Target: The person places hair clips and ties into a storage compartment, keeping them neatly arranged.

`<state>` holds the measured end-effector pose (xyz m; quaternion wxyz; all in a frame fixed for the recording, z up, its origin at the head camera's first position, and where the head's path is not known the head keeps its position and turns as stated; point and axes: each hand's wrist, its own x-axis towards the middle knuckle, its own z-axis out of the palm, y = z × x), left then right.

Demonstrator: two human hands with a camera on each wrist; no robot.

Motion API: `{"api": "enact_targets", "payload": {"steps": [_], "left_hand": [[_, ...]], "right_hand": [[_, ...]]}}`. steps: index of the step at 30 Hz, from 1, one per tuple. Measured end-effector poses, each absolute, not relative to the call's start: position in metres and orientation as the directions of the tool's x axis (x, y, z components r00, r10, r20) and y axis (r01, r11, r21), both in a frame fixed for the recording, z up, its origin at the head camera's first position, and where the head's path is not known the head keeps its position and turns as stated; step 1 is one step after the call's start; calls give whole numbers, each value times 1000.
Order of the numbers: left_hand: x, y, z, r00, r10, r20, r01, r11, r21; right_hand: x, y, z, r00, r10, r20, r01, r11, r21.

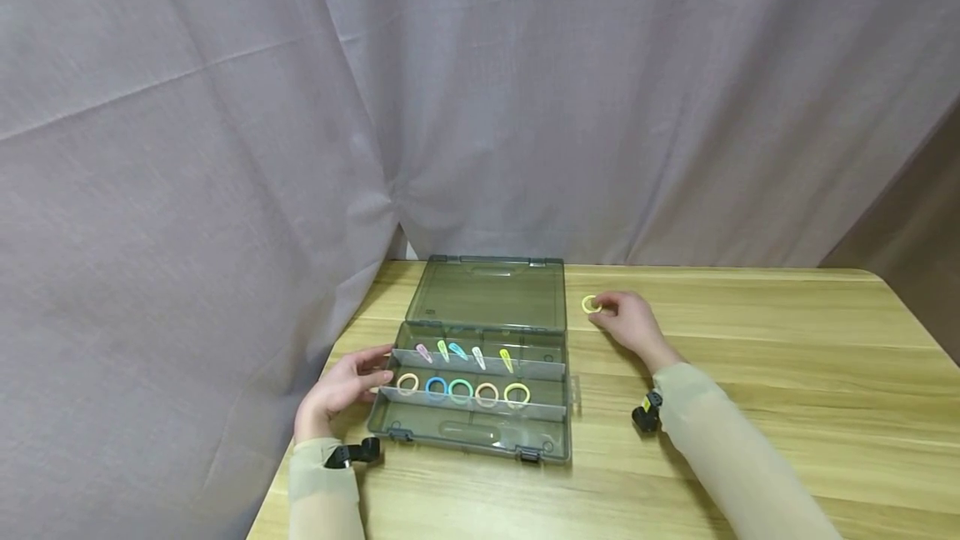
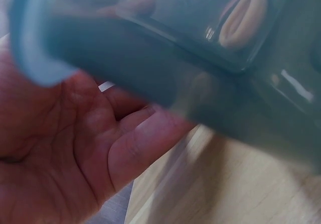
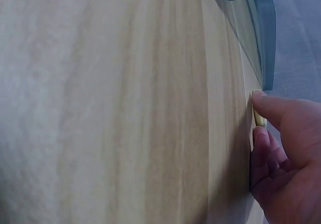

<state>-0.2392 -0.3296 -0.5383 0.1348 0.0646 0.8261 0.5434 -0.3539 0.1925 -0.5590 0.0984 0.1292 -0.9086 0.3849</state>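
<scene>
A translucent grey storage box lies with its lid raised back on the table. My left hand rests against its left wall, fingers extended; the left wrist view shows the palm beside the box's tinted side. To the right of the lid, my right hand pinches a yellow hair tie between thumb and fingers at the tabletop. Several snap hair clips stand in a row in the box's rear part. Several coloured hair ties sit in the middle compartment.
Dividers split the box lengthwise. Its lid reaches toward the grey curtain behind the table. A clear tab sticks out at the box's right side. Wooden tabletop extends to the right.
</scene>
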Motion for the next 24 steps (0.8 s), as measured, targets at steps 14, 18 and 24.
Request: {"api": "enact_targets", "payload": {"steps": [14, 18, 24], "left_hand": [[-236, -331, -535, -957, 243, -156, -48, 400, 915], [-237, -331, -535, -959, 238, -155, -48, 402, 914], [-238, -331, -536, -955, 254, -153, -41, 397, 917]], "right_hand": [[-353, 185, -557, -958, -140, 251, -276, 690, -669], [-352, 184, -557, -962, -128, 241, -260, 695, -671], [-351, 185, -559, -965, -116, 237, -248, 703, -667]]}}
